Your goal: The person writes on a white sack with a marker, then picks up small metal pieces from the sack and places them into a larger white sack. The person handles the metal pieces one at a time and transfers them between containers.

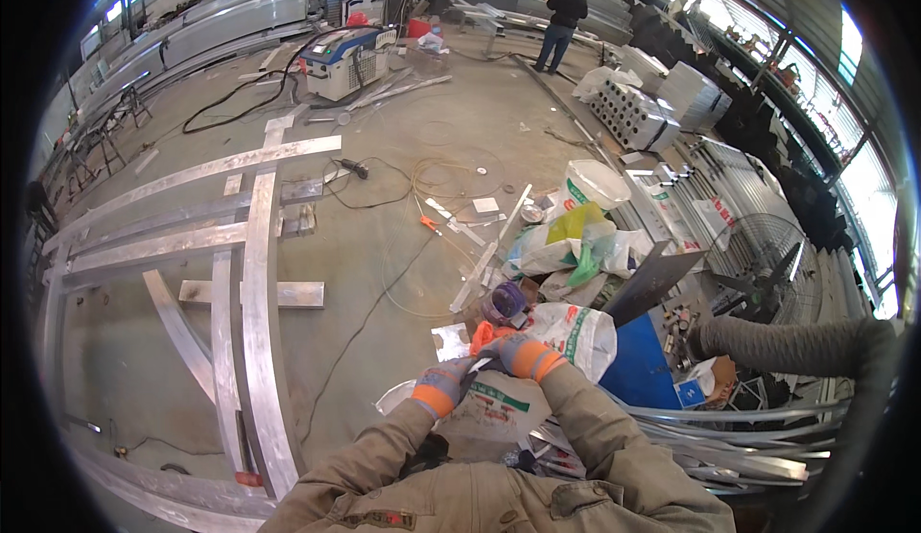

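My left hand [443, 385] and my right hand [523, 355] are close together in front of my body, in grey work gloves with orange cuffs. The fingers of both look closed around something small. A thin pale edge shows between the hands, but I cannot make out its kind. Just beyond my right fingers is a bright orange-red object [486, 334]; whether I hold it is unclear. Under my hands lies a white printed sack [504, 401]. A shiny silver sheet piece [450, 342] rests on the floor beyond my left hand, near a purple round container [506, 301].
At left, a frame of aluminium bars [259, 293] spans the floor. White sacks [576, 336], a black fan [758, 288] and a thick grey hose [787, 344] crowd the right. A wheeled machine [347, 63] and a standing person [563, 20] are farther off. Cables cross the floor.
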The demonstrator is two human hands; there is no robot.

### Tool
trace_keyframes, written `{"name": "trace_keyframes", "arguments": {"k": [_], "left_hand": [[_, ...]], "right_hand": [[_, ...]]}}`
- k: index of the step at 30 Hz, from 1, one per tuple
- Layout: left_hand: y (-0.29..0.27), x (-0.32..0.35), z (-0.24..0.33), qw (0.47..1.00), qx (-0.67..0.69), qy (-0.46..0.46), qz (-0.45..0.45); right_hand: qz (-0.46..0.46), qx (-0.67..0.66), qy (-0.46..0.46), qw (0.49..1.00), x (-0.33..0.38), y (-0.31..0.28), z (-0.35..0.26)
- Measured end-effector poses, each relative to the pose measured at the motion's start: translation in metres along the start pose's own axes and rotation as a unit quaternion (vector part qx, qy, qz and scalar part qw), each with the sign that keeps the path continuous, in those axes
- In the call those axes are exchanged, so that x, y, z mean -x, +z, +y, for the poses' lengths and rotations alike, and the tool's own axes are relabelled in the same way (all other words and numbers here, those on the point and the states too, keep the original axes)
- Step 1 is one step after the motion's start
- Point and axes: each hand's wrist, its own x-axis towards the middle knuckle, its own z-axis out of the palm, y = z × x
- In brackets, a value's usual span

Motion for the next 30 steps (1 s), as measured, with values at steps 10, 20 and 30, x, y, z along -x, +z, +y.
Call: {"name": "trace_keyframes", "arguments": {"k": [10,20,30], "left_hand": [[-0.089,-0.178,-0.129,0.985,-0.006,-0.11,0.132],[-0.183,-0.406,-0.261,0.967,-0.028,-0.158,0.199],[-0.274,-0.602,-0.297,0.981,-0.038,-0.19,0.0]], "right_hand": [[0.358,0.066,-0.132,0.922,-0.165,-0.12,0.001],[0.002,-0.536,0.151,0.831,-0.364,-0.086,0.126],[-0.043,-0.879,0.119,0.46,-0.606,-0.238,0.213]]}}
